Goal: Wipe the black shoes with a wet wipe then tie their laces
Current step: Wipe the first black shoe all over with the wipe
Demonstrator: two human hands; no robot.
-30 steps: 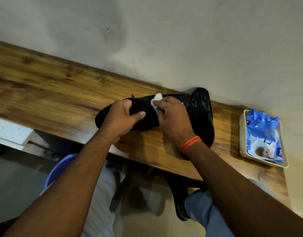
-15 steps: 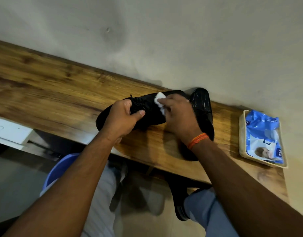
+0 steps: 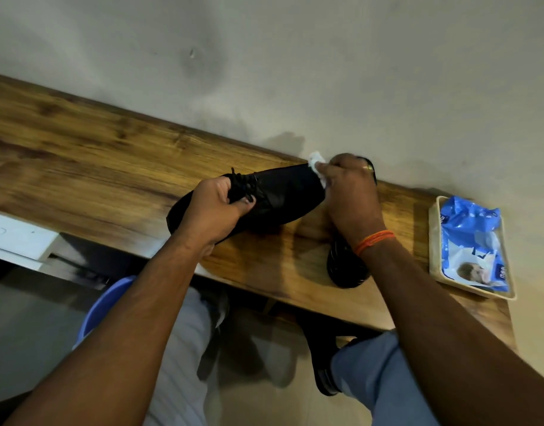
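A black shoe (image 3: pixel 277 198) is held just above the wooden table (image 3: pixel 80 167), lying on its side with the toe pointing right toward the wall and the heel end hidden under the person's left hand (image 3: pixel 209 210). That hand is wrapped round the laced part of the shoe, thumb across the near side and fingers curled over the top, right where the black laces (image 3: pixel 243 182) bunch up. The right hand (image 3: pixel 350 192) is at the toe, its fingers closed on a small white wet wipe (image 3: pixel 317 162) that is pressed against the tip of the shoe; a bit of the wipe pokes out above the fingers and a bit below. There is a ring on one finger and an orange thread band (image 3: pixel 373 241) round that wrist. The second black shoe (image 3: pixel 346 269) sits on the table beneath the right wrist, mostly covered by the hand and forearm, one end close to the near edge of the table and the far end just showing past the knuckles by the wall. Off to the right, well apart from the shoes, a shallow cream tray (image 3: pixel 433 241) holds a crumpled blue pack of wipes (image 3: pixel 470 235). Below the table edge are the person's knees in pale trousers, and a blue plastic seat (image 3: pixel 101 305) on the left.
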